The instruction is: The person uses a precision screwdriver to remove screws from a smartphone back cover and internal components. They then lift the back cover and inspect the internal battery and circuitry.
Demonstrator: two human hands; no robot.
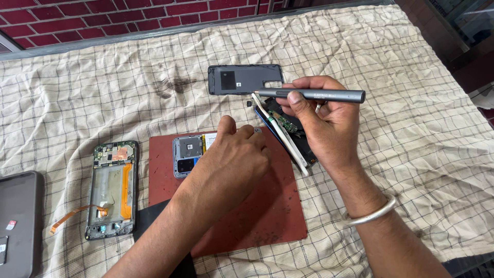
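Your right hand [321, 121] gripped the grey screwdriver [311, 94]; your left hand [236, 154] lay flat, fingers closed, on the opened phone [189, 153].

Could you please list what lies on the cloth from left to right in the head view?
Grey device → opened phone frame with orange flex cable → red mat → left hand on a blue phone → right hand holding a grey pen-shaped tool.
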